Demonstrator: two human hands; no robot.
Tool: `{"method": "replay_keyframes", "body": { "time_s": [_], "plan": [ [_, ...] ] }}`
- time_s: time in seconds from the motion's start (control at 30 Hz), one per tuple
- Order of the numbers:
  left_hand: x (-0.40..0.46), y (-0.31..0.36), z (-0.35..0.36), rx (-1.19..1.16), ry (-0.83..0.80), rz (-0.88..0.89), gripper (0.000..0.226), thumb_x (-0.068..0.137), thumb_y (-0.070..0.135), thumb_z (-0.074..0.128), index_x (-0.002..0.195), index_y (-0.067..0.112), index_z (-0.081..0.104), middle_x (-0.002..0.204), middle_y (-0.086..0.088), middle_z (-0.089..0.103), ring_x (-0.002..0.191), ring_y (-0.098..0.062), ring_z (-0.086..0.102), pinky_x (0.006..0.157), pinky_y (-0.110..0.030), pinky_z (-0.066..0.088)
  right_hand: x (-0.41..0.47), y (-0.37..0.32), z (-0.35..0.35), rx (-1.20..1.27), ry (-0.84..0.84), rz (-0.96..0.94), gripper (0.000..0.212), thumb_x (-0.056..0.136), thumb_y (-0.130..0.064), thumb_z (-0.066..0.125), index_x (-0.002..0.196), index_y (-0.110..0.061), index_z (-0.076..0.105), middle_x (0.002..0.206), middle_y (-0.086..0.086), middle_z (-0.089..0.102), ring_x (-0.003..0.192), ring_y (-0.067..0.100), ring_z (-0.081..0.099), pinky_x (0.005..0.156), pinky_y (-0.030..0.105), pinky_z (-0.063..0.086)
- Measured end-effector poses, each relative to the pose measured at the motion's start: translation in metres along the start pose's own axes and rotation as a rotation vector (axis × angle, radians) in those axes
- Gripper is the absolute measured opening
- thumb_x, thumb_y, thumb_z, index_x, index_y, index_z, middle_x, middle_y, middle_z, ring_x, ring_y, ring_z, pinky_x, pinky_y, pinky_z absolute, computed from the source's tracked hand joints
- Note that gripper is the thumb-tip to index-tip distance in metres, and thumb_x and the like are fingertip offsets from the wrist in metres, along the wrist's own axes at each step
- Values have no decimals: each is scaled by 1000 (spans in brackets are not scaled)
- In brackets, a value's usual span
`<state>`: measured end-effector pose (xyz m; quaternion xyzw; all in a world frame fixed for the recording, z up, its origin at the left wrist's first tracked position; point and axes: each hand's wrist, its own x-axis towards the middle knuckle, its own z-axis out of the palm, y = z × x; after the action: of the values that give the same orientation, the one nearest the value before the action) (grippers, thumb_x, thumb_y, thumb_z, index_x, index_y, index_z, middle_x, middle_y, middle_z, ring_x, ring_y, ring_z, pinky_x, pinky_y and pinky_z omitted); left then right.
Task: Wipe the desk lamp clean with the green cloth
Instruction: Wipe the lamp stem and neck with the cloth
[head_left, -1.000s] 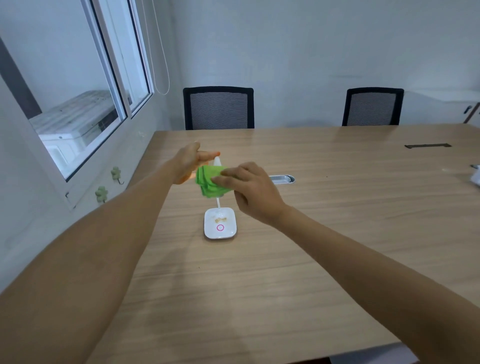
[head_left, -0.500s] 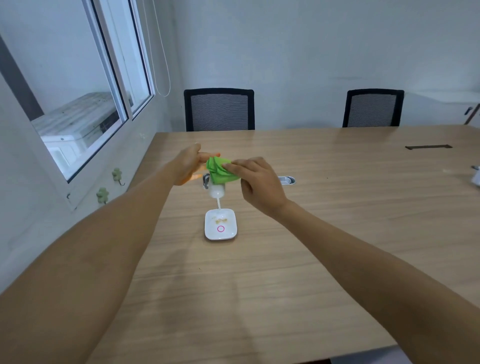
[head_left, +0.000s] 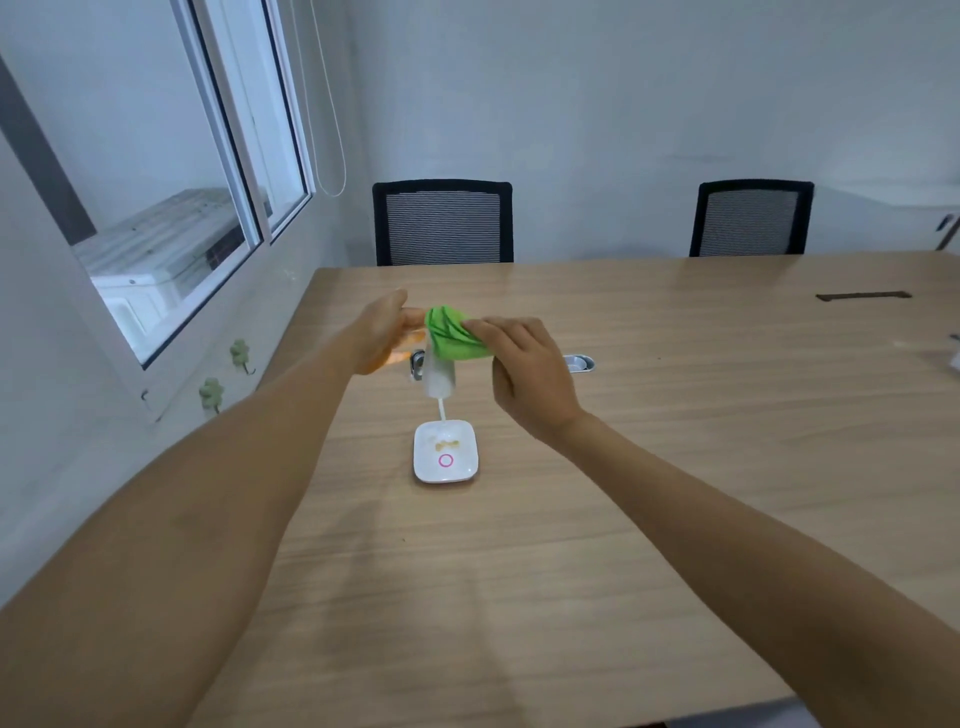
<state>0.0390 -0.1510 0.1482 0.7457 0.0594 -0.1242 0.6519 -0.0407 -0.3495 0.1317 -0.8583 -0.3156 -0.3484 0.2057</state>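
Lamp (head_left: 440, 382): white, upright on the counter (head_left: 649, 467) near its left edge, square base towards me. Cloth (head_left: 454, 338): green, bunched over the lamp's head. Right hand (head_left: 524, 374): fingers pinching the cloth. Left hand (head_left: 382, 332): curled around the head's far end.

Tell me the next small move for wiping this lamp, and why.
Probably slide the green cloth down along the lamp head. The right hand presses the cloth on the head's upper end while the left hand steadies it, and the white part below the cloth looks not yet covered.
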Motion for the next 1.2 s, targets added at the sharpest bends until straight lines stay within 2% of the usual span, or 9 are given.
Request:
{"method": "replay_keyframes", "body": {
  "time_s": [0.13,0.37,0.5,0.67,0.8,0.9,0.97,1.07,1.2],
  "plan": [
    [3,-3,-3,-20,-31,7,67,98,42,6,136,9,50,149,-12,43,139,-23,35,120,-39,18,-4,-10,7,35,-117,-30,50,76,0,36,116,-8,65,109,10,71,93,33,61,81,41,54],
    [3,-3,-3,-3,-8,-17,67,97,44,5,132,17,55,150,3,43,142,-16,31,118,-40,16,-62,-28,-7,26,77,-339,39,90,-2,35,119,-16,58,114,5,72,92,28,62,81,34,55],
    [3,-2,-1,-46,-12,14,67,98,41,7,135,7,51,149,-7,45,142,-22,33,120,-39,17,-26,-14,-6,-49,125,-223,45,80,1,42,118,-16,60,114,4,72,94,29,61,80,37,53],
    [-1,1,0,-50,-4,41,63,99,36,10,137,-2,43,149,-17,41,140,-28,34,119,-41,21,24,-8,0,-103,-68,-47,49,72,-8,36,105,-17,71,101,-1,74,86,30,65,67,37,55],
    [-5,2,-1,-54,-62,-11,68,98,42,8,136,4,49,148,-18,42,134,-28,42,115,-39,30,14,-17,3,-145,-148,-228,48,70,-10,37,100,-21,72,97,-2,75,86,29,63,66,34,52],
    [-5,3,-2,31,-26,-29,69,97,45,4,134,13,53,154,-4,36,143,-20,29,118,-37,18,-18,-25,-2,-148,-25,-432,38,76,-3,45,99,-19,71,101,-2,75,94,24,51,73,33,45],
    [-6,4,-2,52,-8,-30,69,97,45,4,133,15,55,153,3,37,143,-16,28,115,-37,17,-36,-27,-6,-111,102,-512,37,89,-4,38,95,-17,72,101,-1,76,95,23,52,76,33,43],
    [-6,5,-3,47,0,-39,68,98,43,5,134,14,54,151,2,40,143,-16,30,113,-34,17,-33,-16,-5,-55,193,-338,41,87,-2,35,102,-14,71,106,4,75,96,24,54,78,35,47],
    [-6,6,-1,46,16,-52,67,97,45,8,135,11,52,149,0,44,142,-17,32,119,-39,18,-2,7,15,42,90,110,54,70,-1,33,113,-10,65,110,6,72,95,31,60,83,40,50]
  ]
}}
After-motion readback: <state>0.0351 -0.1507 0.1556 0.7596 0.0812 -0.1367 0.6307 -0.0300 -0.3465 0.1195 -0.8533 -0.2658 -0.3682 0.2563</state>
